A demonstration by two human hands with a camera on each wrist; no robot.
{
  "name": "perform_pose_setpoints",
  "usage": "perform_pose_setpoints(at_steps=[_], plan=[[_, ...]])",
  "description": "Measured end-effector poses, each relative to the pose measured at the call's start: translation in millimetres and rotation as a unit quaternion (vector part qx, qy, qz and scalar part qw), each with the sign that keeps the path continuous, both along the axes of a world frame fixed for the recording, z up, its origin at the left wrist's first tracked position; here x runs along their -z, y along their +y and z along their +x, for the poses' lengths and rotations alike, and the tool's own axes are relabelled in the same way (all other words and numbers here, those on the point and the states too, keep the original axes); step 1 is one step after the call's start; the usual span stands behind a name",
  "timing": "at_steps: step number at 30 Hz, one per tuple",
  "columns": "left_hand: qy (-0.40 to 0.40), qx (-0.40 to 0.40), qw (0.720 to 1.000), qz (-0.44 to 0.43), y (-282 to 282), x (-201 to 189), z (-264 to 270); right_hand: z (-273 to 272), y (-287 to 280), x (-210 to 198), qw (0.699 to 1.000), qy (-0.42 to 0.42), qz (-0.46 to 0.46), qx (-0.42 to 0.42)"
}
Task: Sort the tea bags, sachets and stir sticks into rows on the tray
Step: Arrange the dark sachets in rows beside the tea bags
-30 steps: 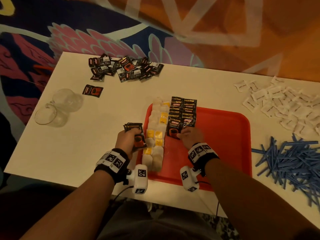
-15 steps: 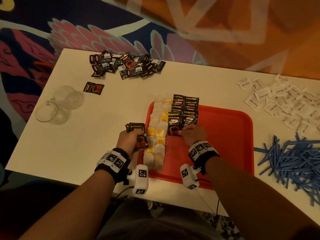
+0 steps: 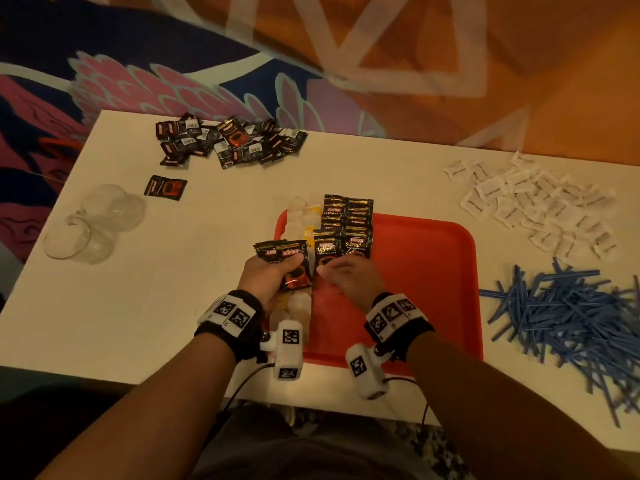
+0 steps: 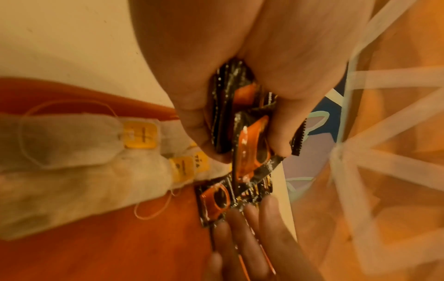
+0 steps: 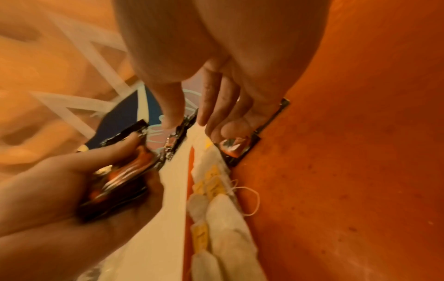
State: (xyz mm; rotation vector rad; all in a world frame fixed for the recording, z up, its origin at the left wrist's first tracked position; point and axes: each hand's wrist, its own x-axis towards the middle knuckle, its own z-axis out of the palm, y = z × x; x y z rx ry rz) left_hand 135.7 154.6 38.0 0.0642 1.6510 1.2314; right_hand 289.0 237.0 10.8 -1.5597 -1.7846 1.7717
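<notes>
Two clear glass cups (image 3: 93, 223) lying at the bench's (image 3: 173, 306) left edge. One single black sachet (image 3: 165, 187) just beside them, toward the far edge. Loose heap of black coffee sachets (image 3: 228, 140) at the far left corner, off the tray.

Left hand (image 3: 268, 277) over the tray's left edge, fingers (image 4: 194, 121) curled round a held stack of sachets (image 3: 287, 261), thumb pressing on top; stack fanned, tilted up off the surface.

Red tray (image 3: 433, 289) at the near edge, middle of bench. Tea bags (image 3: 301, 220) in two columns along the tray's left rim, yellow tags showing, strings loose on the tray floor. Sorted sachets (image 3: 348, 226) directly right of the tea bags, in two overlapping columns reaching the tray's far rim.

Right hand (image 3: 349, 277) over the near end of the sorted sachets, fingers (image 5: 228, 129) only loosely bent, a fingertip resting on the nearest sachet; gripping nothing.

White sachets (image 3: 533, 206) piled loosely at the far right corner. Blue stir sticks (image 3: 568, 317) heaped at the right edge, nearer than the white pile, off the tray.
</notes>
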Motion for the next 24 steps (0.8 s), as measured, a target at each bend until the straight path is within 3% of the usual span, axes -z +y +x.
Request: perform_pose_setpoints(at_steps=[6, 11, 17, 21, 24], plan=[[-0.022, 0.026, 0.999, 0.042, 17.2, -12.9, 18.7, -0.3, -9.0, -14.4, 0.996, 0.083, -0.035, 0.030], [-0.032, 0.003, 0.999, 0.033, 28.6, -14.7, 20.7, 13.8, -2.1, -27.2, 0.998, 0.042, 0.033, -0.025], [-0.013, 0.028, 0.998, 0.049, 34.2, -13.7, 30.6, 21.1, 3.1, -24.4, 0.999, 0.013, 0.045, 0.003], [0.033, 0.043, 0.998, 0.037, 37.6, -10.9, 33.1, 25.5, 6.7, -18.3, 0.997, -0.032, 0.064, -0.016], [0.126, 0.081, 0.988, 0.023, 40.5, -10.7, 33.3, 31.6, 13.0, -13.2, 0.994, -0.074, 0.067, -0.036]])
